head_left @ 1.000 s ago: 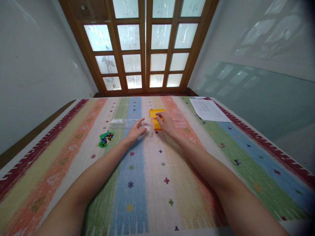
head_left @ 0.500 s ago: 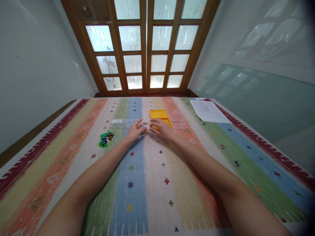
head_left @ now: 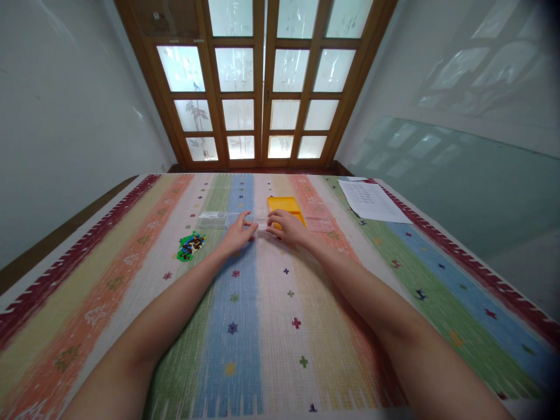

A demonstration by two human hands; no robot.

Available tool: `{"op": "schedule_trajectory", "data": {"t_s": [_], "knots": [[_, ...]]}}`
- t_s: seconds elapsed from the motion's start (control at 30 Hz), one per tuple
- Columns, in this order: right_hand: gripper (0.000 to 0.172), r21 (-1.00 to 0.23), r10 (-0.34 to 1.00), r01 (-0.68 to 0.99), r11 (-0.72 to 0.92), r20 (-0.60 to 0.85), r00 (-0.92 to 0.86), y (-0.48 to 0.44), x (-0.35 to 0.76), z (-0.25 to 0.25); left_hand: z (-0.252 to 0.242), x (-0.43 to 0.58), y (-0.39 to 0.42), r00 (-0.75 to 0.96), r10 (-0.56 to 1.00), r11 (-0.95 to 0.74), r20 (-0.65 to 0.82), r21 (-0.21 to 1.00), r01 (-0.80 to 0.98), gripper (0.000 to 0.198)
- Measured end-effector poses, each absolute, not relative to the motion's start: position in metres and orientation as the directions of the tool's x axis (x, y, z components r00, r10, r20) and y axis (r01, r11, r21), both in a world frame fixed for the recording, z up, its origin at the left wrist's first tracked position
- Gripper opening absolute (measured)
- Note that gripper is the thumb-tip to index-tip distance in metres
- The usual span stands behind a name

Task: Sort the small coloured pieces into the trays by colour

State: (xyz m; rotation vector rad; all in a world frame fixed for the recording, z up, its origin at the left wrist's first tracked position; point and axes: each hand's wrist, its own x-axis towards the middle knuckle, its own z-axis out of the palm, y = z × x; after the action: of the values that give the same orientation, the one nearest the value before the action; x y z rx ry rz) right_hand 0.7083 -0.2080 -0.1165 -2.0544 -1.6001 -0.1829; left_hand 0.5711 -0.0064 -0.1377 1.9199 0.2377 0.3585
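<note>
My left hand [head_left: 238,234] has its thumb and fingers spread, at the left side of a small clear plastic box [head_left: 262,221]. From the other side, the curved fingers of my right hand [head_left: 287,226] grip this box's right edge. Just behind my right hand lies an open yellow plastic case [head_left: 283,203], partly covered by the hand. To the left of my left hand rests another clear plastic box [head_left: 212,221]. A loose pile of small coloured toy bricks [head_left: 191,246], green, blue, dark and yellow, lies nearer to me on the left.
A further clear plastic box [head_left: 319,217] sits right of the yellow case. Printed paper sheets [head_left: 371,200] lie at the far right of the table. A striped, patterned cloth [head_left: 271,326] covers the table. Beyond its far edge are glazed wooden doors [head_left: 262,105].
My left hand has drawn slightly back to the left, widening the gap between the hands. My right hand has hardly moved. The view has shifted a little.
</note>
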Motion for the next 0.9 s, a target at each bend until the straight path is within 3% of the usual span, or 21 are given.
{"op": "schedule_trajectory", "data": {"t_s": [0.1,0.2,0.3,0.4,0.6,0.73,0.9], "knots": [[0.013,-0.282,0.869,0.940,-0.192,0.396,0.296,-0.202,0.716,-0.119,-0.121,0.563,0.005,0.896,0.331,-0.666,0.297,0.746,-0.001,0.042],[0.011,-0.247,0.873,0.942,-0.227,0.377,0.309,-0.193,0.724,-0.123,-0.103,0.559,0.020,0.879,0.243,-0.839,0.410,0.543,-0.021,0.031],[0.012,-0.226,0.870,0.943,-0.244,0.379,0.316,-0.184,0.727,-0.128,-0.093,0.560,0.041,0.909,0.140,-0.936,0.392,0.351,-0.008,0.032],[0.010,-0.198,0.864,0.944,-0.263,0.387,0.322,-0.180,0.725,-0.131,-0.093,0.565,0.063,0.955,0.021,-0.970,0.297,0.237,-0.052,0.044],[0.017,-0.171,0.866,0.952,-0.253,0.399,0.302,-0.178,0.716,-0.131,-0.107,0.575,0.092,0.991,-0.037,-0.988,0.131,0.142,-0.055,0.080],[0.022,-0.160,0.855,0.953,-0.258,0.421,0.302,-0.169,0.714,-0.123,-0.114,0.579,0.103,0.996,-0.012,-0.983,0.093,0.180,-0.029,0.081],[0.011,-0.053,0.903,0.952,-0.302,0.304,0.304,-0.155,0.710,-0.123,-0.111,0.577,0.105,0.991,-0.014,-0.974,0.132,0.221,-0.043,0.078]]}}
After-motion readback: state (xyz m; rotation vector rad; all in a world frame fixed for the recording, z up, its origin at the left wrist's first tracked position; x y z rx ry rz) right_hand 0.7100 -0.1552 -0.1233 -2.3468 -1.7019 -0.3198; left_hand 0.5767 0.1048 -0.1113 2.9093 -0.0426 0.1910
